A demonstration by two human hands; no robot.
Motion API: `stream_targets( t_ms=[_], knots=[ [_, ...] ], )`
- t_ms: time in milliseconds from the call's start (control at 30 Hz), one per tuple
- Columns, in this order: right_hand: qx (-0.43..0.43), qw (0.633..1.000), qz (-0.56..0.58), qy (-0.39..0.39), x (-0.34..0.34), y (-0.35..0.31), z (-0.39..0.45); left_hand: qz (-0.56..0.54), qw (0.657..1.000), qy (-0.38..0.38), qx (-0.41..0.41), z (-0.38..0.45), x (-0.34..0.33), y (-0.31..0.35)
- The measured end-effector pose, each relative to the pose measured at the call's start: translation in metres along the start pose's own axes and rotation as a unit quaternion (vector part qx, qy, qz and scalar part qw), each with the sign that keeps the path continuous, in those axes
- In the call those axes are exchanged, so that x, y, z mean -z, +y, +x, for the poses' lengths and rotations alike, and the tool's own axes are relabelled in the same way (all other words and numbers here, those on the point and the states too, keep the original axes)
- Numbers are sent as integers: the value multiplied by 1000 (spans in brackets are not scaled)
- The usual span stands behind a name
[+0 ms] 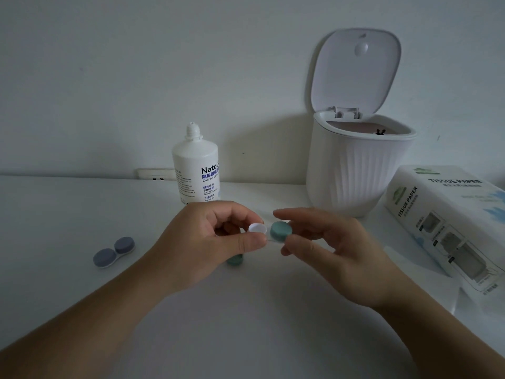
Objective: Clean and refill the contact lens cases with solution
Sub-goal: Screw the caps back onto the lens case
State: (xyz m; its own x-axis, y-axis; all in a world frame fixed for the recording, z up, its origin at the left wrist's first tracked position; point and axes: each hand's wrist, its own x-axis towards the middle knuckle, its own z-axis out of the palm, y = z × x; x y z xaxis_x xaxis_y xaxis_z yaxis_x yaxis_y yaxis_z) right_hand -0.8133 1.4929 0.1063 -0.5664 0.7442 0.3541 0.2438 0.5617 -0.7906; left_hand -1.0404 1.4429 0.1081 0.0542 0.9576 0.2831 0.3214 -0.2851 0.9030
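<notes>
Head view: bare bench (246, 324) lies below both hands; left hand (207, 242) pinches the lens case (258, 228), its open white well up, right hand (336, 247) gripping its teal cap (281, 231).

A white solution bottle (195, 170) carries a dark label beginning "Natou", the rest of the word turned out of view, above a line of blue Chinese characters and the English words "Contact Len", also cut off at the bottle's edge. Lower on the same label, "20H" is legible among smaller Chinese print too fine to read. To the right of the bottle, a white tissue pack (448, 222) bears "TISSUE PAPER" twice, once along its top face and once down its near side; its smaller print is illegible.
</notes>
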Motion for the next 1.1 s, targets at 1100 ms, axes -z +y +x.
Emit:
stream_targets(
  t_ms=[1100],
  knots=[
    [-38, 998, 59, -1, -6, -4, 2, 5, 1000, 0, -4, -1, 1, 1]
  ],
)
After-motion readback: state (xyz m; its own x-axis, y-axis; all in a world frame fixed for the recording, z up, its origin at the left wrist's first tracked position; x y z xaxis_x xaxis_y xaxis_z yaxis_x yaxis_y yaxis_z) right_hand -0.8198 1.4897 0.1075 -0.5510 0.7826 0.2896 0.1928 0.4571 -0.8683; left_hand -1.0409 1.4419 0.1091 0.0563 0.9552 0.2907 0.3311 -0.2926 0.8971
